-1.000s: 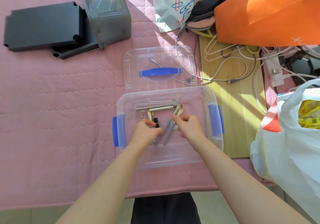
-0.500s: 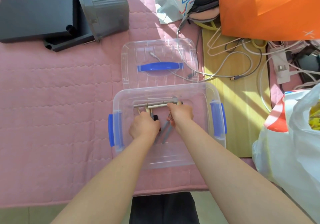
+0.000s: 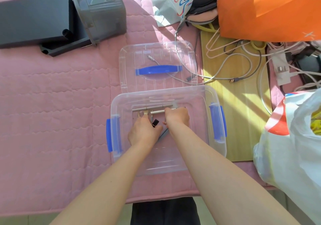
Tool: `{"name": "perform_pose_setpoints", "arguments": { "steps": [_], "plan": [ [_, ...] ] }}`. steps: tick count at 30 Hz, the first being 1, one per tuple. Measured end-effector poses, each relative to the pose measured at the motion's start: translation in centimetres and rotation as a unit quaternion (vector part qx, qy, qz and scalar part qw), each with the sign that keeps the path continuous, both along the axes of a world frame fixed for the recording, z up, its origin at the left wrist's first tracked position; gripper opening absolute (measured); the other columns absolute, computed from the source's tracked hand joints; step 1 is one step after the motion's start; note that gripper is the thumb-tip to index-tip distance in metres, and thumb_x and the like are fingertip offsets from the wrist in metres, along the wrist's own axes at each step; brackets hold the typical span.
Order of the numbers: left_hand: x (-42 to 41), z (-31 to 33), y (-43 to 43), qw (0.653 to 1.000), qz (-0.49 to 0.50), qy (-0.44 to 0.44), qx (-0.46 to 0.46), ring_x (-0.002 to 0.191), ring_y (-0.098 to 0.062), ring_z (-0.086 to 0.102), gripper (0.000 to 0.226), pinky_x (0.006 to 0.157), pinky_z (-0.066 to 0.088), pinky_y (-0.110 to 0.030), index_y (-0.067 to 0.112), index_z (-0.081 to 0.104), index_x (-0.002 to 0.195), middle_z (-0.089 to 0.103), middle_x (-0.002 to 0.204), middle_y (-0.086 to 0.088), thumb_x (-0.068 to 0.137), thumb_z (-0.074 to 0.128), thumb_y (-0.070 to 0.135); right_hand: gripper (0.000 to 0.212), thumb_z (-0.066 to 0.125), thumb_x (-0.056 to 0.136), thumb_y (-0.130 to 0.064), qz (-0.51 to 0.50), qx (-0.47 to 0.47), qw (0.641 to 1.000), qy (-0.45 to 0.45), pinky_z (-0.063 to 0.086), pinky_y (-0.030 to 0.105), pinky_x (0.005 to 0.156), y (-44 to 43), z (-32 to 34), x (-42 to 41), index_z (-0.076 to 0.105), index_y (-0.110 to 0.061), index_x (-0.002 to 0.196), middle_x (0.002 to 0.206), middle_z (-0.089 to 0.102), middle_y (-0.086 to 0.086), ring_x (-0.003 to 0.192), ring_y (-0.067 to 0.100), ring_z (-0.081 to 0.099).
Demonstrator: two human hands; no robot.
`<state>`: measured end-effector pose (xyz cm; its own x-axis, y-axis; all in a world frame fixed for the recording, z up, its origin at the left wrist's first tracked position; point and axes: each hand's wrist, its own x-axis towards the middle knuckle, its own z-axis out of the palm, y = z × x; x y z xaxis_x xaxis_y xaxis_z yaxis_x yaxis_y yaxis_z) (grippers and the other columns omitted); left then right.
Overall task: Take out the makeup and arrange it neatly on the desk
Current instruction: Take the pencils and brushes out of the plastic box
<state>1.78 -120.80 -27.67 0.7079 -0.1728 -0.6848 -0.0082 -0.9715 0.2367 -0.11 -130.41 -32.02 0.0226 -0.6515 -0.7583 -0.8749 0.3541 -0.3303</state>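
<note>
Clear plastic is the trouble here: the box (image 3: pixel 198 130) holds all the makeup and none of it is out on the pink-covered bench (image 3: pixel 60 111) yet; both hands are down inside it at once.

The left hand (image 3: pixel 141 134) has its grip pinched on a small black tube (image 3: pixel 155 122), which pokes out beside the thumb; the right hand (image 3: pixel 178 118) curls over the near end of a pale stick (image 3: pixel 158 112), just below a silver stick (image 3: pixel 152 107) along the far wall. Whether that grip has closed on either stick I cannot tell, since the back of the hand covers the fingertips.

Risks, as I judge them:
- thin sticks lie touching, so a pinch on one may drag or roll its neighbour; a loose one could drop back and scatter the rest;
- two wrists crowd one small opening (the walls look fairly high) and lifting both together may knock them against each other or the rim;
- the box is light and may shift on the soft cover if a hand catches its wall;
- the cable (image 3: pixel 205 76) trails over the lid (image 3: pixel 156 54) just beyond, cutting into the free laying space.

Hard to make out: the grey-blue pencils (image 3: pixel 164 133) show only a short stretch between the forearms; whatever sits under the palms is hidden; glare and reflections blur the box floor, so the count of items is uncertain, and what each one is I cannot say.
</note>
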Motion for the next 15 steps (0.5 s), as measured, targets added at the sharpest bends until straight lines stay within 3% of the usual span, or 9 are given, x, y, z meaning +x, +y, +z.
{"name": "perform_pose_setpoints", "arguments": {
  "steps": [4, 9, 12, 15],
  "plan": [
    [0.4, 0.3, 0.3, 0.999, -0.003, -0.028, -0.029, 0.071, -0.027, 0.052, 0.021, 0.054, 0.033, -0.03, 0.017, 0.042, 0.092, 0.059, 0.085, -0.004, 0.083, 0.053, 0.032, 0.047, 0.044, 0.066, -0.038, -0.007, -0.013, 1.0, -0.013, 0.057, 0.039, 0.077, 0.0, -0.1, 0.4, 0.064, -0.018, 0.103, 0.089, 0.071, 0.01, 0.084, 0.029, 0.069],
    [0.7, 0.8, -0.2, 0.994, -0.074, -0.078, -0.03, 0.067, -0.027, 0.044, 0.016, 0.054, 0.03, -0.032, 0.013, 0.035, 0.095, 0.045, 0.07, 0.001, 0.091, 0.044, 0.026, 0.045, 0.051, 0.058, -0.042, -0.025, 0.011, 0.999, -0.028, 0.058, 0.042, 0.074, 0.2, -0.9, 0.3, 0.066, -0.014, 0.09, 0.092, 0.068, 0.01, 0.077, 0.032, 0.069],
    [0.9, 0.8, -0.6, 0.986, -0.119, -0.116, -0.006, 0.067, -0.027, 0.044, 0.011, 0.055, 0.031, -0.031, 0.013, 0.04, 0.097, 0.049, 0.075, -0.002, 0.092, 0.043, 0.022, 0.031, 0.054, 0.07, -0.035, -0.05, 0.055, 0.996, -0.049, 0.056, 0.032, 0.058, -0.1, 2.0, -0.5, 0.065, -0.009, 0.083, 0.07, 0.069, 0.008, 0.059, 0.027, 0.069],
    [1.5, 0.0, -0.7, 0.954, -0.23, -0.191, 0.037, 0.073, -0.028, 0.058, 0.009, 0.055, 0.028, -0.031, 0.013, 0.05, 0.1, 0.064, 0.085, -0.003, 0.092, 0.045, 0.014, 0.017, 0.055, 0.078, -0.022, -0.061, 0.084, 0.993, -0.064, 0.039, 0.022, 0.044, -0.6, 3.6, -2.1, 0.059, -0.01, 0.09, 0.056, 0.063, 0.002, 0.046, 0.023, 0.065]
  ]
}}
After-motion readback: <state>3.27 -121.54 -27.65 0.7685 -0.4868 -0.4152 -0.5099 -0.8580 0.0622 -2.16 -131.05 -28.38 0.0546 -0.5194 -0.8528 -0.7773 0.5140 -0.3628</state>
